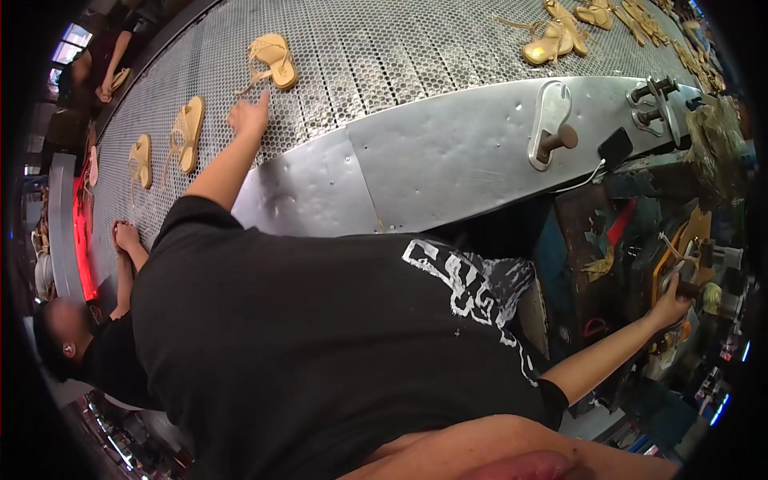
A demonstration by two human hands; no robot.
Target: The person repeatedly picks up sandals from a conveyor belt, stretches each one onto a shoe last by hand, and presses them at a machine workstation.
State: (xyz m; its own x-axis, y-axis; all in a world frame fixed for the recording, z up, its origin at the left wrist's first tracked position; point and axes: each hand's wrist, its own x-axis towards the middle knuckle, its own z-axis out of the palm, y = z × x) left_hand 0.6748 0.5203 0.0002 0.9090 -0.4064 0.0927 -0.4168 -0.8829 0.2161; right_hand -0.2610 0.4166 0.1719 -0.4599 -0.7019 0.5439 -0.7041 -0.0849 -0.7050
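My left hand (250, 118) reaches out over the perforated metal conveyor (352, 56), its thumb and fingers apart and nothing visible in them. Just beyond the fingertips lies a tan thong sandal (280, 62) with loose straps; a small gap seems to separate them. Far to the right, my right hand (670, 310) is closed at a brown cylindrical handle (694, 291) on a metal fixture. Part of its grip is hidden. A tan sole-shaped piece (693, 232) stands right above that hand.
More tan sandals (189, 134) lie on the conveyor. A sole-shaped metal plate with a brown knob (550, 128), metal clamps (656, 104) and a black phone-like device (614, 149) on a white cable sit on the metal ledge (448, 152). Two other people are at the left.
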